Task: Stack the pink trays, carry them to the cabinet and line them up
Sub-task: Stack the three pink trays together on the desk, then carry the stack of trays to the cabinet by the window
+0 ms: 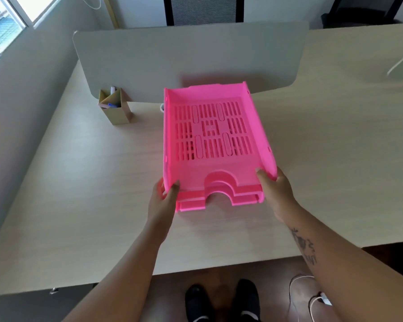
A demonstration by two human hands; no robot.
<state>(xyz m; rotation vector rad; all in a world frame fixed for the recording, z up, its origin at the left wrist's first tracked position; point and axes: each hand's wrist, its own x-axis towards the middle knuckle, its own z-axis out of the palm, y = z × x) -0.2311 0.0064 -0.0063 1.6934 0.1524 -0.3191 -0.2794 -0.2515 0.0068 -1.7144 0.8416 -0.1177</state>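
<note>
- Head view looks down on a pale wooden desk (79,182), and I see both of my hands at the near end of the pink trays (209,135).
- I count at least two trays nested one in the other; the upper tray (209,135) is tilted, with its near end above the lower tray (219,201).
- The stack is around the middle of the desk, and its far end is close to the grey divider panel (191,59) at the back edge.
- My left hand (164,201) is clamped on the near left corner of the upper tray, thumb inside the wall and fingers outside.
- My right hand (276,189) grips the near right corner in the same way, thumb (262,176) on the inner side.
- Whether the lower tray rests on the desk or is lifted, I cannot tell.
- A cardboard pen holder (115,105) with markers stands to the left of the trays, near the divider panel.
- Below the front edge of the desk I see black shoes (221,300) and a white cable (312,298) on the floor.
</note>
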